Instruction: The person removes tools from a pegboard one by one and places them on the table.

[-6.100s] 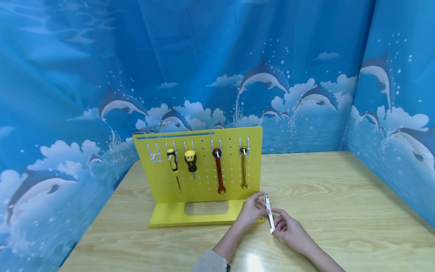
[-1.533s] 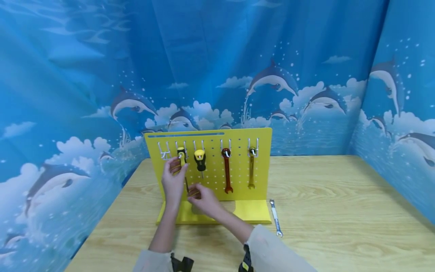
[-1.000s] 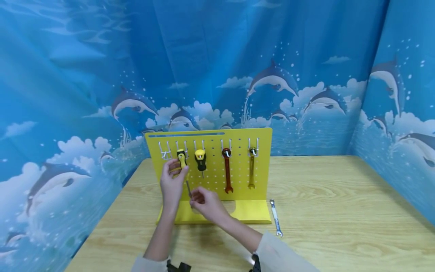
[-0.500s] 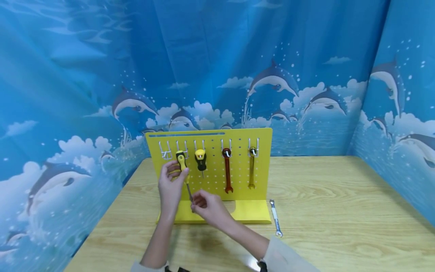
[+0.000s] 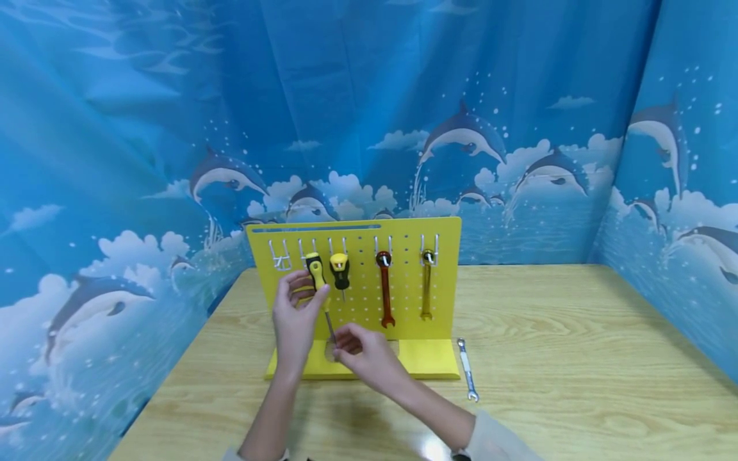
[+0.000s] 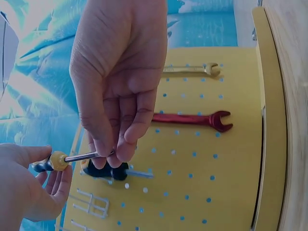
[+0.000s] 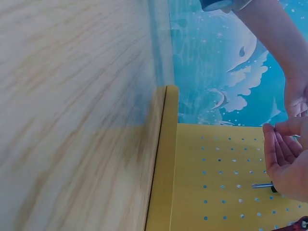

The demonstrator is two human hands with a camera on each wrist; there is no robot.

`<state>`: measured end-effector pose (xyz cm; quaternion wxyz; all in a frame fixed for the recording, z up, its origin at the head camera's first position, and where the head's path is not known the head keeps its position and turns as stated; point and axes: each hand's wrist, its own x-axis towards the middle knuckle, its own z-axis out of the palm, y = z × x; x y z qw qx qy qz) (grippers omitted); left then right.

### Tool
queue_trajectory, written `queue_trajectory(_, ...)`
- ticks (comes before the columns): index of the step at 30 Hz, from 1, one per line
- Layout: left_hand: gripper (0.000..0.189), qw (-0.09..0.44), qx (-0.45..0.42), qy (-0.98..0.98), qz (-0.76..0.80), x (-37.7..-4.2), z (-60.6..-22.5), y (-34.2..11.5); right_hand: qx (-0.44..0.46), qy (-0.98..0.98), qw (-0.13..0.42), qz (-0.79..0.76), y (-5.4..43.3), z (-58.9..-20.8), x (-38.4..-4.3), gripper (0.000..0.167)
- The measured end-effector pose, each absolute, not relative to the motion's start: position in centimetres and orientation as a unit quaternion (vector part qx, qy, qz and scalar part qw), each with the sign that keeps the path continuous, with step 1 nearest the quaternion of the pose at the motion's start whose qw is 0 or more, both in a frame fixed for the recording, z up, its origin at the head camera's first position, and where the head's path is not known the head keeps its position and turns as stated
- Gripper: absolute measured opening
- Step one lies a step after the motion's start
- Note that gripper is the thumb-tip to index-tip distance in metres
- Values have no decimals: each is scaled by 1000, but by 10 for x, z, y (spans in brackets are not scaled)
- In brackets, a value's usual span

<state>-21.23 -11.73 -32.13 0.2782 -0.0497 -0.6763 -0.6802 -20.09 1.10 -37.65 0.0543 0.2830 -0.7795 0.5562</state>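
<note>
In front of the yellow pegboard (image 5: pixel 363 320) I hold a yellow-and-black screwdriver (image 5: pixel 316 271), tilted with its handle up and to the left. My left hand (image 5: pixel 295 320) grips the handle between thumb and fingers. Lower down, the thumb and fingertips of my right hand (image 5: pixel 369 358) pinch the tip end of the steel shaft (image 6: pixel 79 157), hiding the tip. The left wrist view shows both holds close up. Just right of the handle, a stubby screwdriver (image 5: pixel 341 272) hangs on its hook.
A red wrench (image 5: pixel 385 291) and a gold wrench (image 5: pixel 426 288) hang on the board's right half. At far left is a bare white hook (image 5: pixel 280 261). A silver wrench (image 5: pixel 467 371) lies on the wooden table (image 5: pixel 553 358) right of the base.
Earlier both hands held the silver wrench; it now lies on the table. The screwdriver has come off its hook, and both hands have shifted it slightly right.
</note>
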Motion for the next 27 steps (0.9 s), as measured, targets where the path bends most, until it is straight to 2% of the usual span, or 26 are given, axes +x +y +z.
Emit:
queue_trajectory(20,42,238,-141,-683,-676,-207,-324,-72,249,-775,120,569,58,-371,-177,20)
queue_trajectory(27,50,227,-166,-693,-664,-208,-329,-55,226,-767,129,586,77,-381,-178,26)
